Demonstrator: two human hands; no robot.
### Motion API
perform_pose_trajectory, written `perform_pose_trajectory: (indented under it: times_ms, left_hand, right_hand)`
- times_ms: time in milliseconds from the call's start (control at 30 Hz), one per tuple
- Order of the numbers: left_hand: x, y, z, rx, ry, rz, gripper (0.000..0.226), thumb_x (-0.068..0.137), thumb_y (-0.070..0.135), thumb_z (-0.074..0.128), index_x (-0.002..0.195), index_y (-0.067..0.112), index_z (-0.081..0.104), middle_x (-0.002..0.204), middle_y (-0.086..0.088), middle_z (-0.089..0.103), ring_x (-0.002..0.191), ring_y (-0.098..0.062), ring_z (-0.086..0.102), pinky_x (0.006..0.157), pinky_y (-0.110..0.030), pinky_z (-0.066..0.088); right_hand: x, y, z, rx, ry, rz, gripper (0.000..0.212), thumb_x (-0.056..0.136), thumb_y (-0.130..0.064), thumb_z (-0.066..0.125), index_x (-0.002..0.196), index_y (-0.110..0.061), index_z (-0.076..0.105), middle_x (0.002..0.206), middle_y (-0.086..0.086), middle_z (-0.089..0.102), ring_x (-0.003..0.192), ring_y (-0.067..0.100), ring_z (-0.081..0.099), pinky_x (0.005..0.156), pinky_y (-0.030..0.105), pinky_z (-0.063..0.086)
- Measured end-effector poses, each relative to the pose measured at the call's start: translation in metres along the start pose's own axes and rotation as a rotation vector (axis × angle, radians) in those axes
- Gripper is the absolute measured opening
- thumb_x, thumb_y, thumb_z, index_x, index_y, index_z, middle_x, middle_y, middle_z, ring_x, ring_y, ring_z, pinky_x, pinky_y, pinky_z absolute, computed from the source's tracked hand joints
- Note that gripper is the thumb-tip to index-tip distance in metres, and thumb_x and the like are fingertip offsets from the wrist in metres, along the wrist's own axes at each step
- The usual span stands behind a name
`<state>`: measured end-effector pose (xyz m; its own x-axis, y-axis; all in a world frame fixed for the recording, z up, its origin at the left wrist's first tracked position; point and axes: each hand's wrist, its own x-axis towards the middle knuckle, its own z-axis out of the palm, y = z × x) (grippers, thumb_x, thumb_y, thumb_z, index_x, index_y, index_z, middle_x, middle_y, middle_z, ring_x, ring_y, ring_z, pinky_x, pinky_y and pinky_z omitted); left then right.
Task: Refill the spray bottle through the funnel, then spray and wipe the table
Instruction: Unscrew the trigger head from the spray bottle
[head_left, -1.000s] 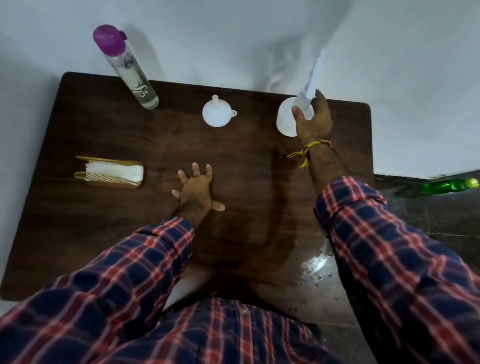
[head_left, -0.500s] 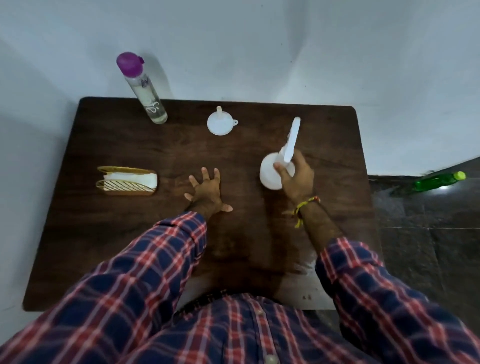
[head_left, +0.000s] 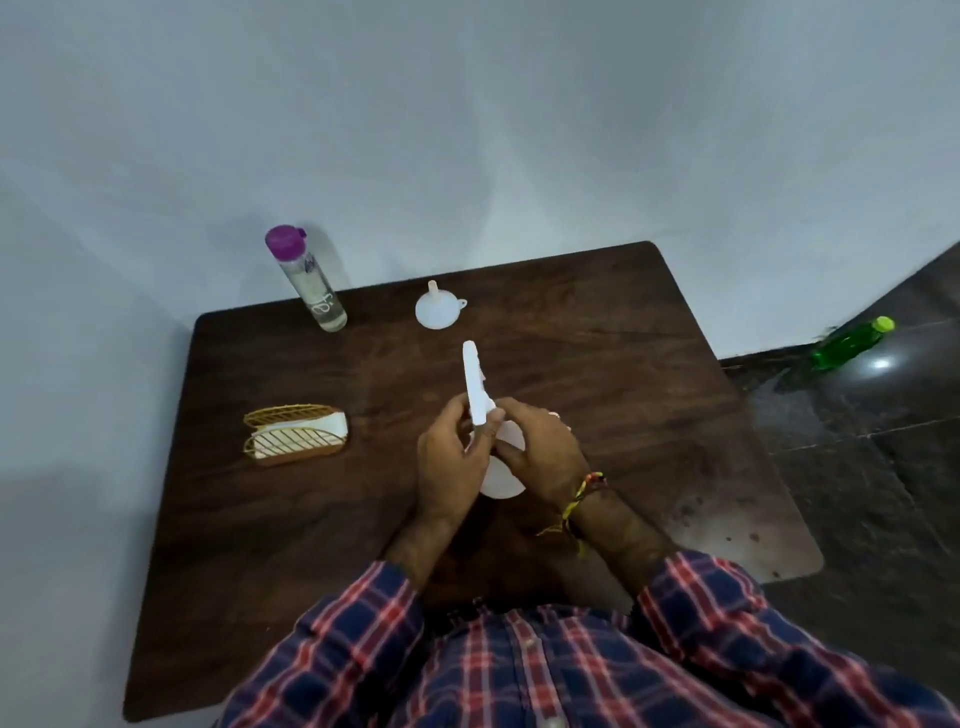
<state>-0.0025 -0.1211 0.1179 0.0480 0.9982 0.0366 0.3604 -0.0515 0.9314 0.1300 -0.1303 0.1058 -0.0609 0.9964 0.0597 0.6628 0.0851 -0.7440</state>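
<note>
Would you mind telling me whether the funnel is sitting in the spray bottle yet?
Not yet. The funnel rests upside down on the table, spout up, apart from the spray bottle.

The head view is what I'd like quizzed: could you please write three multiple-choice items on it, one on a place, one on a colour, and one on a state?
1. Where does the funnel stand?
A. At the table's far edge, right of the clear bottle
B. Inside the napkin holder
C. On the floor

2. What colour is the cap of the clear bottle?
A. Green
B. Purple
C. White

3. What is happening with the spray bottle?
A. It lies untouched on its side
B. It stands alone by the wall
C. Both hands grip it over the table

Answers:
1 A: the funnel sits on the table near the wall, with the clear bottle to its left.
2 B: the cap shows purple.
3 C: the left hand and right hand wrap round its white body and head.
</note>
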Motion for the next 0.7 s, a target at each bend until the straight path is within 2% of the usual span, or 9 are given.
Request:
perform_pose_trajectory:
  times_ms: [100,200,233,267,333,400,500,600,700]
  left_hand:
    - [0.005,0.013,-0.01,0.028,0.041,0.034,0.03,0.093,0.034,0.064,0.116,0.016,0.065,0.098,0.011,0.071,0.091,0.0,0.067,0.074,-0.014,0.053]
    - [0.015,0.026,-0.024,-0.171,0.165,-0.055,0.026,0.094,0.034,0.061,0.115,0.018,0.066,0.101,0.004,0.073,0.095,-0.006,0.069,0.079,-0.027,0.057]
    - [0.018,0.028,-0.03,-0.303,0.16,-0.114,0.025,0.095,0.033,0.06,0.115,0.019,0.065,0.103,0.0,0.074,0.098,-0.011,0.07,0.079,-0.032,0.058]
    - [0.021,0.03,-0.035,-0.42,0.136,-0.156,0.025,0.095,0.033,0.059,0.116,0.018,0.064,0.105,-0.002,0.074,0.101,-0.015,0.07,0.077,-0.036,0.059]
    - [0.022,0.03,-0.041,-0.539,0.094,-0.195,0.03,0.095,0.031,0.06,0.12,0.015,0.061,0.108,-0.005,0.073,0.106,-0.02,0.069,0.077,-0.042,0.06]
    - [0.019,0.031,-0.042,-0.55,0.099,-0.213,0.034,0.094,0.028,0.061,0.123,0.012,0.059,0.109,-0.007,0.073,0.107,-0.023,0.069,0.08,-0.049,0.059]
    - [0.015,0.034,-0.036,-0.601,0.19,-0.27,0.034,0.093,0.023,0.062,0.125,0.009,0.06,0.109,-0.008,0.073,0.107,-0.021,0.069,0.083,-0.05,0.058]
    - [0.016,0.038,-0.033,-0.687,0.243,-0.322,0.036,0.093,0.021,0.062,0.126,0.007,0.059,0.113,-0.01,0.072,0.109,-0.022,0.068,0.081,-0.046,0.059]
    - [0.017,0.043,-0.033,-0.745,0.269,-0.362,0.034,0.093,0.027,0.064,0.121,0.009,0.063,0.109,-0.01,0.073,0.105,-0.023,0.07,0.075,-0.041,0.06]
  right_hand:
    - [0.002,-0.001,-0.009,0.259,0.007,0.024,0.046,0.08,-0.036,0.076,0.121,-0.02,0.063,0.117,-0.006,0.067,0.109,0.009,0.062,0.093,0.031,0.052]
    - [0.001,0.0,-0.028,0.612,0.022,0.369,0.063,0.075,-0.051,0.075,0.129,-0.025,0.055,0.13,0.003,0.058,0.116,0.011,0.058,0.082,0.019,0.053]
    - [0.0,0.003,-0.034,0.697,-0.018,0.509,0.066,0.074,-0.061,0.068,0.128,-0.026,0.055,0.132,0.007,0.058,0.113,0.015,0.06,0.076,0.021,0.056]
    - [-0.001,0.006,-0.039,0.816,-0.097,0.633,0.068,0.073,-0.071,0.06,0.125,-0.027,0.058,0.131,0.009,0.06,0.11,0.019,0.063,0.075,0.028,0.06]
    - [-0.004,0.013,-0.044,1.103,-0.302,0.773,0.07,0.076,-0.08,0.049,0.121,-0.029,0.064,0.125,0.011,0.066,0.11,0.033,0.066,0.084,0.047,0.059]
    - [-0.006,0.01,-0.043,1.222,-0.379,0.769,0.067,0.076,-0.078,0.054,0.121,-0.028,0.066,0.12,0.014,0.069,0.105,0.037,0.068,0.077,0.045,0.06]
    - [-0.006,-0.001,-0.035,1.247,-0.157,0.668,0.071,0.066,-0.064,0.075,0.121,-0.021,0.064,0.118,0.015,0.069,0.093,0.032,0.073,0.061,0.036,0.059]
    - [-0.008,-0.002,-0.033,1.249,0.061,0.505,0.074,0.059,-0.055,0.086,0.119,-0.02,0.062,0.12,0.01,0.068,0.099,0.031,0.072,0.064,0.043,0.061]
    - [-0.01,0.002,-0.038,1.203,0.053,0.418,0.07,0.062,-0.053,0.085,0.121,-0.024,0.06,0.116,0.001,0.069,0.102,0.028,0.071,0.065,0.043,0.061]
